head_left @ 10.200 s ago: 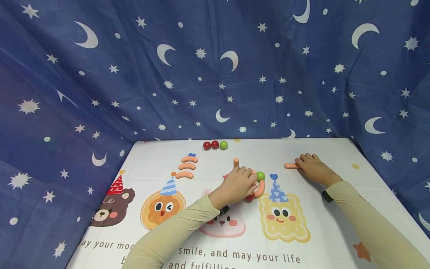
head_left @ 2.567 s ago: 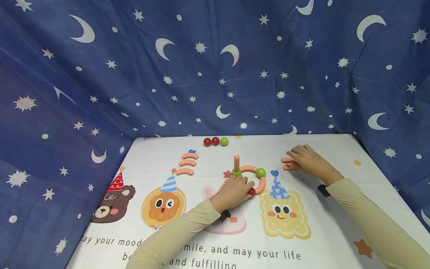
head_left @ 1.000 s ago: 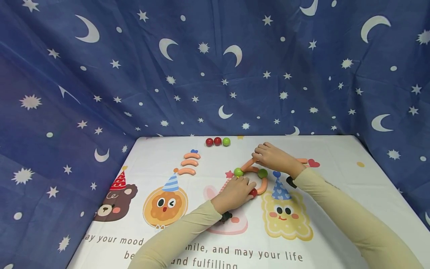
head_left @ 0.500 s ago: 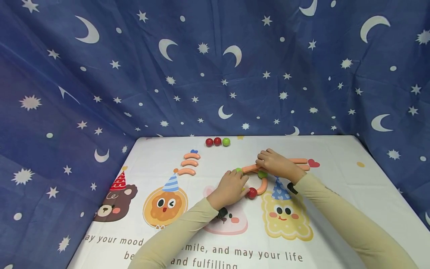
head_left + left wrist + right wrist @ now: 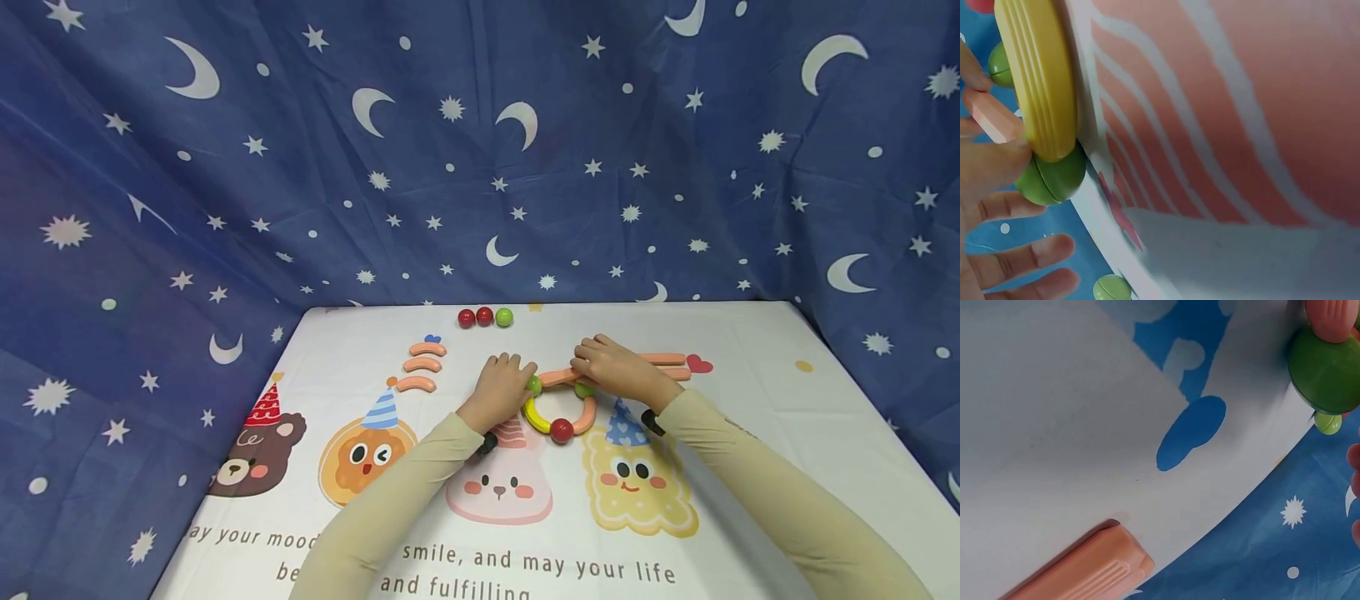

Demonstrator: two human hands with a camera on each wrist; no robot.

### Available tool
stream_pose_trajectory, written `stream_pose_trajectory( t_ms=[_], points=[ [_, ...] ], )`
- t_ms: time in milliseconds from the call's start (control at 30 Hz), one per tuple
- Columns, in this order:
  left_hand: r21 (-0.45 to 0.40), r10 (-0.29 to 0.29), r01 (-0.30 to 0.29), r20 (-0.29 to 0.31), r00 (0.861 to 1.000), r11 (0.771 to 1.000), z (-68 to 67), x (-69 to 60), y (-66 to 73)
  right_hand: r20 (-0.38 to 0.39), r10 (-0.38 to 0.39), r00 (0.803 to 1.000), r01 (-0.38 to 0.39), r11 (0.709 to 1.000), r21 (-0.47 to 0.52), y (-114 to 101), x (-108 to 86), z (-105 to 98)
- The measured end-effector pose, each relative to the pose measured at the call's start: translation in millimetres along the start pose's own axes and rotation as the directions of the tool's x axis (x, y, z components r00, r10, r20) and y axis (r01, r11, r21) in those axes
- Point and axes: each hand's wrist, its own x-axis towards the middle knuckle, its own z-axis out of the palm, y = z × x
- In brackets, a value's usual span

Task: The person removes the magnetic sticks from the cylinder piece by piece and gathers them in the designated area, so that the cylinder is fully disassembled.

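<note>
On the table a loop of toy magnetic pieces holds a yellow curved rod [image 5: 532,418], a red ball [image 5: 562,431], a peach curved rod [image 5: 587,415] and two green balls. My left hand [image 5: 497,392] pinches the left green ball [image 5: 1054,178], its thumb by the yellow rod's end and other fingers spread. A straight peach rod [image 5: 556,377] extends rightward from that ball; my right hand [image 5: 618,367] grips it. Partly under the right hand sits the second green ball [image 5: 584,390]. Only fingertips of the right hand show at the right wrist view's edge.
Two more straight peach rods [image 5: 665,359] lie right of the right hand, partly covered. Several short curved peach rods [image 5: 423,364] are stacked in a column at left. Two red balls and a green ball [image 5: 504,317] line the far edge, before a blue curtain [image 5: 480,167].
A straight rod that stood upright on the left green ball now lies low, brought down rightward by my right hand. My left hand has shifted up-left from the yellow rod to that ball.
</note>
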Motion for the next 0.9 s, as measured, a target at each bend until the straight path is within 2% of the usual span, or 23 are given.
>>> stream_pose_trajectory(
  t_ms=[133, 467, 900],
  points=[
    [0.015, 0.005, -0.005, 0.022, 1.0, 1.0, 0.2, 1.3, 0.0, 0.018, 0.003, 1.0, -0.003, 1.0, 0.015, -1.4, 0.5, 0.8],
    [0.053, 0.014, -0.013, -0.016, 1.0, 0.999, 4.3, -0.5, 1.6, -0.011, -0.013, 1.0, 0.013, 1.0, 0.014, -3.0, -1.5, 2.8],
    [0.056, 0.012, -0.01, -0.025, 1.0, 0.998, 6.2, -2.2, 2.9, -0.158, 0.039, 0.987, -0.016, 0.989, 0.145, 3.2, -12.8, 6.7]
  ],
)
